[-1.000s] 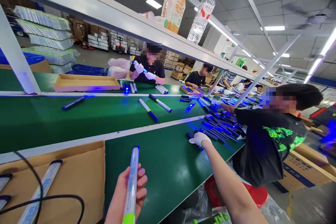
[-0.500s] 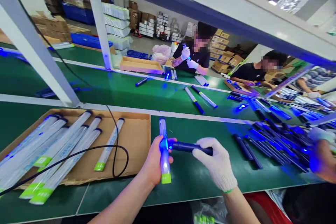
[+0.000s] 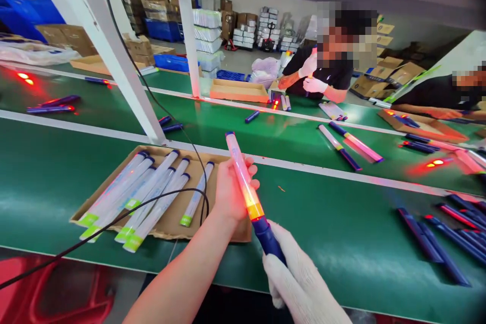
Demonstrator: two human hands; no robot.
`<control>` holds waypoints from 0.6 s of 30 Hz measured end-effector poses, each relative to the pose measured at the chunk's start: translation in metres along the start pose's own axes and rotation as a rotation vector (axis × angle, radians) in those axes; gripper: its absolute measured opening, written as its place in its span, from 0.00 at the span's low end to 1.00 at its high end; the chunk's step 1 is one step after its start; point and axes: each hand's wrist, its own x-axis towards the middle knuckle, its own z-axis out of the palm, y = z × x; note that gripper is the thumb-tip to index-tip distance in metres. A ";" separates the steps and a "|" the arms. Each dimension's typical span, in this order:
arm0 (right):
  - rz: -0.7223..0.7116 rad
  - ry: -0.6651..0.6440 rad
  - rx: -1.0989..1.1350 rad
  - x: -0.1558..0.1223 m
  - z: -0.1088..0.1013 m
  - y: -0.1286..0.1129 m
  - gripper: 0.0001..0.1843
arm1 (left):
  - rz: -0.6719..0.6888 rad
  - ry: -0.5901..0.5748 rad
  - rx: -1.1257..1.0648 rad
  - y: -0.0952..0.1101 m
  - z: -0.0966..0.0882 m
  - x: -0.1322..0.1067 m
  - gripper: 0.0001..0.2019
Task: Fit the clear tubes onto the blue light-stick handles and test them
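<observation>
We hold a glowing light wand [image 3: 245,185] in the lower middle of the frame, tilted up and to the left. Its clear tube shines red, with a yellow-orange band where it meets the navy handle. Our bare left hand [image 3: 231,192] is closed around the tube, its fingers [image 3: 253,182] curling over the far side. Our right hand [image 3: 299,281], in a white knit glove, wraps the navy handle [image 3: 269,243] at the bottom of the frame, its gloved fingers [image 3: 275,276] closed narrowly around it.

Just left of our hands, a cardboard sheet [image 3: 167,151] lies on the green tabletop [image 3: 341,248], carrying a row of clear tubes [image 3: 159,212] with green ends. A black cable [image 3: 159,193] crosses over them and runs up toward the white upright post [image 3: 114,45] at the upper left. More navy handles [image 3: 421,235] lie in a loose group at the right edge of the frame.

Across the tabletop, near the upper right, a co-worker in a black shirt [image 3: 330,73] works with white-gloved hands [image 3: 309,73]. Beside that person, on the left, stands a shallow cardboard tray [image 3: 239,91]. Another co-worker's arms [image 3: 429,111] reach over a tray at the far right.
</observation>
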 end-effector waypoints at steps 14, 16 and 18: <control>0.105 0.005 0.125 -0.011 0.008 -0.003 0.44 | 0.076 -0.159 -0.145 0.000 -0.006 -0.007 0.16; 0.087 -0.031 0.115 -0.007 0.006 0.005 0.42 | 0.019 -0.207 -0.156 0.001 -0.005 -0.010 0.17; 0.046 -0.086 0.079 0.000 0.006 0.014 0.39 | -0.011 -0.239 -0.174 0.002 -0.005 -0.012 0.17</control>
